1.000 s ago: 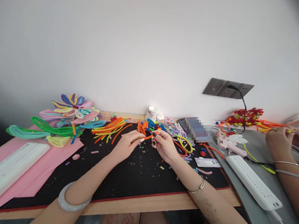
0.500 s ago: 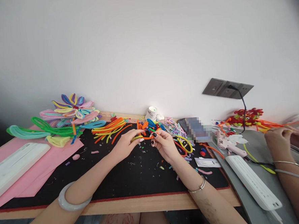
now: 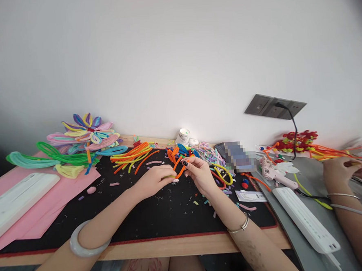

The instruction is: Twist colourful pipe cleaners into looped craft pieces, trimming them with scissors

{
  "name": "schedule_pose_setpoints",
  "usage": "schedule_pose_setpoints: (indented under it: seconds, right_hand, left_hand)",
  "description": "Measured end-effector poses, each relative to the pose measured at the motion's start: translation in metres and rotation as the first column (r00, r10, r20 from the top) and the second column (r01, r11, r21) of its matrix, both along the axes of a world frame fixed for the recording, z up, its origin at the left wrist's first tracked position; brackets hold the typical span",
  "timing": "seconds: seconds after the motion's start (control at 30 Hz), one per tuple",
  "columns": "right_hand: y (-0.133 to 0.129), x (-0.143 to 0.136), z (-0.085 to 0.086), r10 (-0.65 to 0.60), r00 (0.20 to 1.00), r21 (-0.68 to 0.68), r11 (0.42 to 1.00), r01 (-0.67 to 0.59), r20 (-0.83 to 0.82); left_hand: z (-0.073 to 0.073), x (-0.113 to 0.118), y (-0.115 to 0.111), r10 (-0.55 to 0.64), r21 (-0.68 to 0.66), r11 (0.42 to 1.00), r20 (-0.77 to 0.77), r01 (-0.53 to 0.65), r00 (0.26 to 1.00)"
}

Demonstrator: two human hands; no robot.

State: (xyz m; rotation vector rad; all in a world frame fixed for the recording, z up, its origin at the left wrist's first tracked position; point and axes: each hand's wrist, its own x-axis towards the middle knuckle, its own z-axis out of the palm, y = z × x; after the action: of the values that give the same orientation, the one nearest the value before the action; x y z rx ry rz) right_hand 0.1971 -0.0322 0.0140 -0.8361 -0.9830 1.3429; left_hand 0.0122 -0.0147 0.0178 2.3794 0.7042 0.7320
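Between my two hands stretches a bent orange pipe cleaner [image 3: 180,170]. My left hand [image 3: 157,179] is closed in a pinch on its lower end, and a bit of yellow-green shows at those fingertips. With thumb and forefinger my right hand [image 3: 198,172] grips the upper part. How the pieces join is partly hidden by the fingers. Just beyond lie a clump of orange and blue pipe cleaners [image 3: 173,154] and a heap of short pastel pieces [image 3: 209,153]. A yellow loop [image 3: 224,175] is right of my right hand.
A bundle of orange and yellow pipe cleaners [image 3: 133,155] lies left on the black mat [image 3: 127,220]. A large pipe-cleaner flower [image 3: 90,135] and a white power strip [image 3: 22,198] are farther left. At right are a pink glue gun [image 3: 277,174] and a co-worker's hands [image 3: 339,173].
My left hand has come down slightly, its fingers curling closed. The orange pipe cleaner now slants down from my right fingertips to my left instead of lying nearly level.
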Motion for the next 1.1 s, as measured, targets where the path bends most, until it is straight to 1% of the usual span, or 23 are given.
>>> schedule_pose_setpoints:
  seconds: [0.1,0.23,0.53,0.6,0.77,0.9,1.0,1.1]
  right_hand:
    - [-0.001,-0.0005,0.0018,0.015,0.998,0.019,1.0,-0.016,0.059]
    - [-0.0021,-0.0013,0.0029,0.036,0.994,0.013,0.999,-0.038,0.098]
    - [-0.0036,-0.0024,0.0024,0.106,0.992,0.038,0.993,-0.108,0.062]
    - [-0.0035,-0.0024,0.0025,0.105,0.993,0.032,0.994,-0.107,0.062]
    - [-0.0012,-0.0004,-0.0025,0.016,0.996,0.008,1.0,-0.017,0.09]
    - [0.0017,0.0019,-0.0066,-0.055,0.995,0.021,0.998,0.053,0.086]
    - [0.0034,0.003,-0.0062,-0.109,0.991,0.024,0.994,0.107,0.083]
    - [0.0048,0.0043,-0.0049,-0.159,0.985,0.026,0.987,0.158,0.068]
  left_hand:
    - [0.0019,0.0005,-0.0023,-0.047,-0.014,0.999,-0.02,0.046,0.999]
    - [0.003,0.0016,-0.0033,-0.069,-0.023,0.997,-0.039,0.068,0.997]
    - [0.001,0.0028,-0.0028,-0.085,-0.028,0.996,-0.071,0.083,0.994]
    - [0.0013,0.0029,-0.0029,-0.084,-0.026,0.996,-0.069,0.082,0.994]
    - [0.0032,0.0029,-0.0038,-0.063,-0.023,0.998,-0.073,0.061,0.995]
    - [0.001,0.0027,-0.0027,-0.032,-0.031,0.999,-0.064,0.03,0.997]
    - [-0.0025,0.0023,-0.0014,0.006,-0.038,0.999,-0.053,-0.008,0.999]
    - [-0.0044,0.0018,-0.0017,0.065,-0.066,0.995,-0.073,-0.07,0.995]
